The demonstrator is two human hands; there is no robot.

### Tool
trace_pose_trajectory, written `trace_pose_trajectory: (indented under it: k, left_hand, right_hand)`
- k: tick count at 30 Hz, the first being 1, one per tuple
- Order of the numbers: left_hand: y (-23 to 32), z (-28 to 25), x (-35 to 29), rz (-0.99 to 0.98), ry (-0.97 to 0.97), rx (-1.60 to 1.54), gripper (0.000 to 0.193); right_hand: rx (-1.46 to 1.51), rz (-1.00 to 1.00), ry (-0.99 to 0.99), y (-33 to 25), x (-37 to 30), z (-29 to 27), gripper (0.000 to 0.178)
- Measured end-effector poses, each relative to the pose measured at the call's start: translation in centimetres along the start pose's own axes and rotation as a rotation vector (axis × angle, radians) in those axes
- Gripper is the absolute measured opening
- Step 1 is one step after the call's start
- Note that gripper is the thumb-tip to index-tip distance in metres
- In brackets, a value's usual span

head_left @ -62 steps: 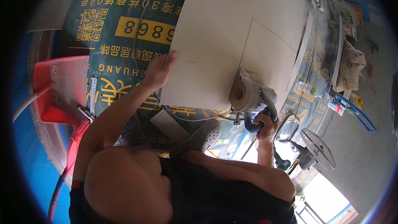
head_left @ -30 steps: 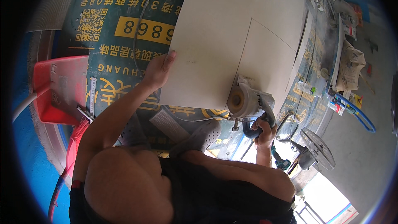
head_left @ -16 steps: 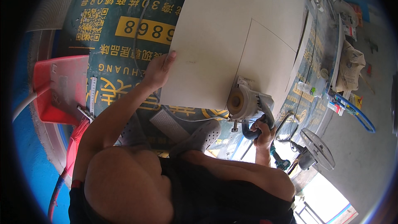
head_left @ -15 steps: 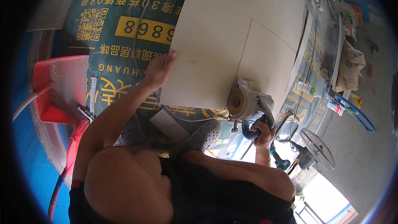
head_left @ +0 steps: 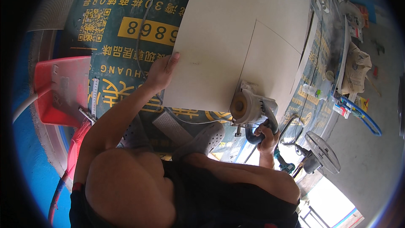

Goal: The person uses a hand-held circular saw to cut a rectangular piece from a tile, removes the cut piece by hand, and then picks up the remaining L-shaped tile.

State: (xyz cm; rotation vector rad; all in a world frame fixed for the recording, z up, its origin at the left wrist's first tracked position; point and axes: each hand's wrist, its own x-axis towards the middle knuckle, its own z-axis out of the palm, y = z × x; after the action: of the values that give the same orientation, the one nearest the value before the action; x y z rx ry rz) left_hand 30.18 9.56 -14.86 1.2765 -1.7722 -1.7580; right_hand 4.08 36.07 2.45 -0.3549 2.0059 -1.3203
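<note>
Pale slab (head_left: 211, 38): likely stiff, brittle; hold by edges | left hand (head_left: 162, 72): at edge, closure unclear | right hand (head_left: 268, 138): clamped on circular saw (head_left: 256, 106)

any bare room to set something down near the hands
Bare patches: the cream panel between the left hand and the thin dark line; the printed green floor sheet between the gray cable and red dustpan. Crowded: around the right hand, with the handheld circular saw and electric fan.

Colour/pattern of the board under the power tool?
The board is cream or off-white, with thin dark lines on it; best seen in the head view.
</note>
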Motion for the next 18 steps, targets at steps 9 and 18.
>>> trace_pose_trajectory:
  k: [9, 18]
  left_hand:
    - [0.71, -0.43, -0.19, -0.003, -0.036, 0.023, 0.08]
    - [0.66, -0.49, -0.25, -0.029, -0.04, 0.033, 0.078]
  right_hand:
    - [-0.002, -0.007, -0.004, 0.32, -0.35, -0.32, 0.01]
    - [-0.038, 0.005, -0.001, 0.36, -0.74, -0.38, 0.01]
